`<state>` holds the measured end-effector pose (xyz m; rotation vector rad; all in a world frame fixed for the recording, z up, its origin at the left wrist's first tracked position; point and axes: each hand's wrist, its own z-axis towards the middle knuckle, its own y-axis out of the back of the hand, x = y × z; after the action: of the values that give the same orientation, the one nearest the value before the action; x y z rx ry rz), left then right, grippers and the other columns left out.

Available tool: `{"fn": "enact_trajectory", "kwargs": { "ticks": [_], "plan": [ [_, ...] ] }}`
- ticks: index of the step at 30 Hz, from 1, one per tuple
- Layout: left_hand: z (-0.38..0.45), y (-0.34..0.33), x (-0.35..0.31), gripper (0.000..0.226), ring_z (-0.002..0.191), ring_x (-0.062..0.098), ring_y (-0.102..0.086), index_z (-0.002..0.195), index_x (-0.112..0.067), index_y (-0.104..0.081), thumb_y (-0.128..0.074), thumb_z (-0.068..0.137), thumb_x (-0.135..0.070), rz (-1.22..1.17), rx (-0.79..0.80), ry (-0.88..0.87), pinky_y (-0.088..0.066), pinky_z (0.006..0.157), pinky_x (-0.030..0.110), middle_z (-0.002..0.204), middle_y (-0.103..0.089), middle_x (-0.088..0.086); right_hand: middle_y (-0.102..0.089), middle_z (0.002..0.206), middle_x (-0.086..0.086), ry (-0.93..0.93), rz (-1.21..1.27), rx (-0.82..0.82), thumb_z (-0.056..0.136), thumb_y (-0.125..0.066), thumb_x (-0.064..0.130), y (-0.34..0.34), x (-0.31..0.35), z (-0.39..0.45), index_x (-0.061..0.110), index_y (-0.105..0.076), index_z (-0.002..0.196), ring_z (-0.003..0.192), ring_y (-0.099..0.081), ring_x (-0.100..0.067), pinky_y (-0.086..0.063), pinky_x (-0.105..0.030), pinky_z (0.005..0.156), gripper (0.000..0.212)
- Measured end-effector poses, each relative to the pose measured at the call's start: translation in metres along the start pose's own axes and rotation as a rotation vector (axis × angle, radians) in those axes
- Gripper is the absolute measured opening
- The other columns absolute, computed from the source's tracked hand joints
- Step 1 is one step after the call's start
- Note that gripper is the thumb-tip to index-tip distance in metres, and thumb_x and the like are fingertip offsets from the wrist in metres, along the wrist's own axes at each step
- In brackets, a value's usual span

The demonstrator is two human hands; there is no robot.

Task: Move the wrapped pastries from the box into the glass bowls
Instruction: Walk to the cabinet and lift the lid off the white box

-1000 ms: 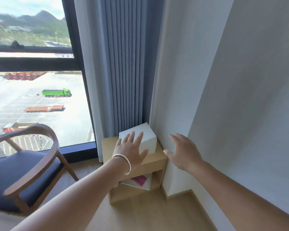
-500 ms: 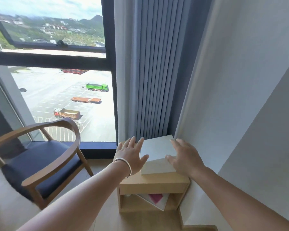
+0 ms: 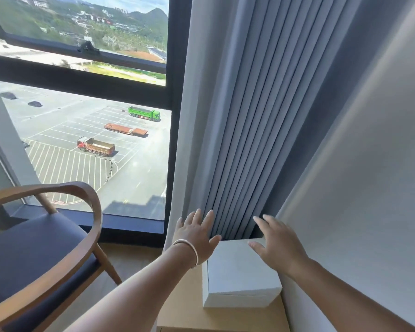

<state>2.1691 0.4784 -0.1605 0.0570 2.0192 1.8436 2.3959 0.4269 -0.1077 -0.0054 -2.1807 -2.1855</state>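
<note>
Both hands have drawn nearer the closed white box (image 3: 240, 276) on the wooden side table (image 3: 189, 310): left hand (image 3: 195, 236) and right hand (image 3: 277, 248) spread wide above it, fingers straight, holding nothing; grey curtain (image 3: 244, 130) behind.

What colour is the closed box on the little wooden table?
The box is plain white, seen in the head view.

Matt white card box (image 3: 240, 276) — pale smooth wood table (image 3: 185, 307), pleated cloth curtain (image 3: 244, 116)
</note>
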Motion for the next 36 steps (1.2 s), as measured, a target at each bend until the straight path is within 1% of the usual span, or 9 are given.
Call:
{"fn": "enact_trajectory", "kwargs": {
  "ticks": [10,15,21,24,28,31,33,34,36],
  "plan": [
    [0.056,-0.038,0.008,0.073,0.149,0.024,-0.001,0.152,-0.030,0.008,-0.026,0.096,-0.061,0.066,0.128,0.092,-0.007,0.119,0.048,0.163,-0.002,0.006,-0.024,0.159,-0.006,0.061,-0.030,0.093,0.095,-0.043,0.055,-0.042,-0.039,0.065,0.024,-0.021,0.153,0.147,-0.016,-0.021,-0.015,-0.044,0.119,0.069],
    [0.067,-0.058,-0.012,0.073,0.148,0.023,-0.003,0.153,-0.030,0.005,-0.025,0.095,-0.062,0.026,0.165,0.148,-0.007,0.119,0.047,0.163,-0.004,0.005,-0.023,0.159,-0.006,0.092,-0.025,0.120,0.095,-0.043,0.055,-0.059,-0.068,0.088,0.025,-0.021,0.153,0.147,-0.015,-0.022,-0.013,-0.045,0.119,0.068],
    [0.083,-0.100,-0.019,0.074,0.148,0.022,-0.007,0.153,-0.031,0.002,-0.026,0.093,-0.064,-0.019,0.292,0.234,-0.009,0.119,0.048,0.162,-0.011,0.001,-0.022,0.159,-0.006,0.088,-0.053,0.208,0.095,-0.042,0.057,-0.099,-0.095,0.114,0.025,-0.019,0.152,0.147,-0.015,-0.023,-0.014,-0.047,0.119,0.070],
    [0.084,-0.131,-0.022,0.074,0.148,0.020,-0.009,0.153,-0.031,0.001,-0.028,0.093,-0.064,-0.107,0.366,0.300,-0.014,0.118,0.049,0.161,-0.014,-0.001,-0.024,0.159,-0.006,0.083,-0.082,0.272,0.094,-0.041,0.059,-0.127,-0.109,0.126,0.024,-0.021,0.152,0.146,-0.017,-0.023,-0.018,-0.046,0.117,0.071],
    [0.082,-0.180,-0.020,0.079,0.145,0.023,-0.022,0.154,-0.028,-0.003,-0.040,0.092,-0.060,-0.355,0.472,0.496,-0.026,0.115,0.044,0.160,-0.018,0.002,-0.027,0.157,-0.007,0.074,-0.134,0.355,0.093,-0.039,0.060,-0.166,-0.126,0.143,0.023,-0.024,0.151,0.143,-0.021,-0.025,-0.019,-0.043,0.115,0.071],
    [0.077,-0.217,-0.023,0.080,0.145,0.023,-0.021,0.154,-0.020,-0.003,-0.047,0.095,-0.052,-0.581,0.535,0.670,-0.022,0.116,0.038,0.160,-0.018,0.007,-0.027,0.157,-0.005,0.058,-0.148,0.427,0.093,-0.039,0.060,-0.193,-0.140,0.155,0.023,-0.024,0.151,0.142,-0.021,-0.026,-0.019,-0.043,0.115,0.070],
    [0.074,-0.239,-0.030,0.081,0.145,0.025,-0.019,0.154,-0.015,-0.004,-0.052,0.096,-0.043,-0.724,0.520,0.798,-0.019,0.116,0.037,0.159,-0.017,0.010,-0.023,0.159,-0.004,0.040,-0.142,0.476,0.094,-0.040,0.058,-0.208,-0.150,0.165,0.024,-0.021,0.152,0.143,-0.020,-0.026,-0.019,-0.045,0.115,0.070],
    [0.073,-0.249,-0.035,0.082,0.144,0.027,-0.022,0.154,-0.012,-0.005,-0.055,0.095,-0.040,-0.793,0.486,0.885,-0.021,0.115,0.036,0.158,-0.020,0.013,-0.021,0.160,-0.003,0.028,-0.139,0.498,0.094,-0.040,0.058,-0.216,-0.154,0.170,0.025,-0.019,0.153,0.144,-0.018,-0.026,-0.018,-0.046,0.116,0.070],
    [0.072,-0.266,-0.047,0.078,0.132,0.033,-0.040,0.151,-0.006,-0.017,-0.060,0.092,-0.035,-0.934,0.394,1.132,-0.033,0.109,0.040,0.148,-0.039,0.017,-0.019,0.161,-0.004,0.021,-0.141,0.534,0.095,-0.040,0.057,-0.227,-0.162,0.182,0.025,-0.018,0.153,0.145,-0.017,-0.026,-0.015,-0.047,0.116,0.070]
  ]
}}
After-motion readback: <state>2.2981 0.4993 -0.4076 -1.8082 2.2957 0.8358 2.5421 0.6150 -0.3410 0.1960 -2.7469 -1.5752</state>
